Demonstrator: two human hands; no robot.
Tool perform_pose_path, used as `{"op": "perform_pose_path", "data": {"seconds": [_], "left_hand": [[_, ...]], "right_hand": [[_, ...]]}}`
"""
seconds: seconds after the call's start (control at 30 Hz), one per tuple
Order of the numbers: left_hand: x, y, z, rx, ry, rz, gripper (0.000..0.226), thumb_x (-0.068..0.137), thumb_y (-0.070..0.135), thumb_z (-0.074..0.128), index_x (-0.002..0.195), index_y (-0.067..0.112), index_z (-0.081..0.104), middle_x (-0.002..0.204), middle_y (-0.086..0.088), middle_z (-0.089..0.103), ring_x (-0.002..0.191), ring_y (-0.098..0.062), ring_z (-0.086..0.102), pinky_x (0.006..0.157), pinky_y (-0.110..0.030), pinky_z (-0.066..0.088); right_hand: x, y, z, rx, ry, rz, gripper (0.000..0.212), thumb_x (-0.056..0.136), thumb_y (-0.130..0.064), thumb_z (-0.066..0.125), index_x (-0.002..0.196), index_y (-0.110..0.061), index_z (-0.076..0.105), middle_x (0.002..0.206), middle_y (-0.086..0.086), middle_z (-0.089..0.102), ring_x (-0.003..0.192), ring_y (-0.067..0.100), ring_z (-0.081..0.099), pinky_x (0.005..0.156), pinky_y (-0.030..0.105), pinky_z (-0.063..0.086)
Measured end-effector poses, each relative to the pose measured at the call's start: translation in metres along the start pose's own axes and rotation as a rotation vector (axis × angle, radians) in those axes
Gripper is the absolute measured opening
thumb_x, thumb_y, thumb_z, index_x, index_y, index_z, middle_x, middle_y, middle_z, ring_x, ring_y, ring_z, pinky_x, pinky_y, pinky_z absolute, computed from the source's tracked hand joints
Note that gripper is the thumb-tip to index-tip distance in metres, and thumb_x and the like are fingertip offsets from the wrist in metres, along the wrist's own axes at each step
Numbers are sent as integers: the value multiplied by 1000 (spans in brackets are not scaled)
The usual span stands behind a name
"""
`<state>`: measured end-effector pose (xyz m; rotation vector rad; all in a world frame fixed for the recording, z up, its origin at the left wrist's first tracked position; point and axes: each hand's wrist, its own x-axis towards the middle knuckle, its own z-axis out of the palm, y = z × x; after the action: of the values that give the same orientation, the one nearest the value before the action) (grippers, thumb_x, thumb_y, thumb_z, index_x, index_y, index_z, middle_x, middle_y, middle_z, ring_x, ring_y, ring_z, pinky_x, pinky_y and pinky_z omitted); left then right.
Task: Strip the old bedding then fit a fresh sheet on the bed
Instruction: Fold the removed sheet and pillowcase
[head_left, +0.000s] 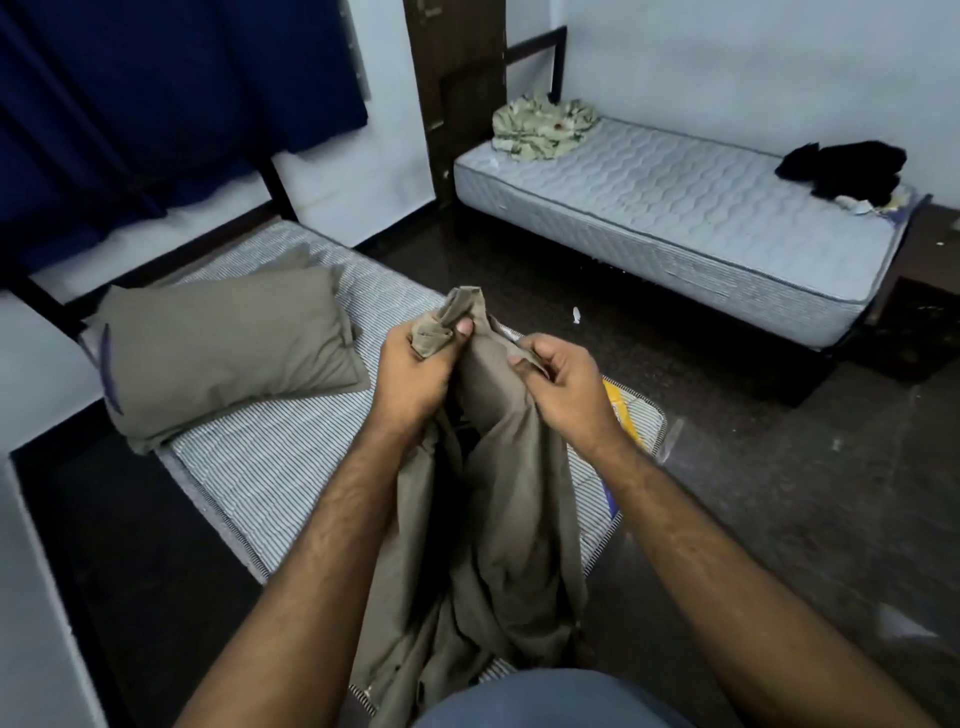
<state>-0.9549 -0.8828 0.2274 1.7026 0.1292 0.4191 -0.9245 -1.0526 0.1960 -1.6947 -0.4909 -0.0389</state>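
Note:
A grey-brown sheet (493, 519) hangs bunched in front of me over the near bed. My left hand (415, 369) is closed around a gathered corner of it at the top. Beside it, my right hand (561, 379) pinches the sheet's edge between thumb and fingers. Below lies the striped bare mattress (270, 457) of the near bed. A pillow (218, 348) in a matching grey-brown case rests at its head, to the left of my hands.
A second bed with a quilted bare mattress (675, 218) stands along the far wall. On it lie a crumpled patterned cloth (540, 130) and a black cloth (847, 169). Dark floor (779, 493) separates the beds. A dark blue curtain (156, 104) hangs at the upper left.

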Motion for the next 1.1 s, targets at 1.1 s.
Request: {"op": "perform_pose_path", "data": {"seconds": [1.1], "left_hand": [[13, 84, 11, 302, 166, 279, 33, 88, 38, 73, 66, 20, 57, 57, 11, 60, 52, -2, 50, 55, -33, 44]], "right_hand": [[3, -19, -52, -326, -132, -120, 21, 93, -26, 69, 92, -39, 53, 76, -26, 61, 69, -8, 54, 64, 14, 40]]}}
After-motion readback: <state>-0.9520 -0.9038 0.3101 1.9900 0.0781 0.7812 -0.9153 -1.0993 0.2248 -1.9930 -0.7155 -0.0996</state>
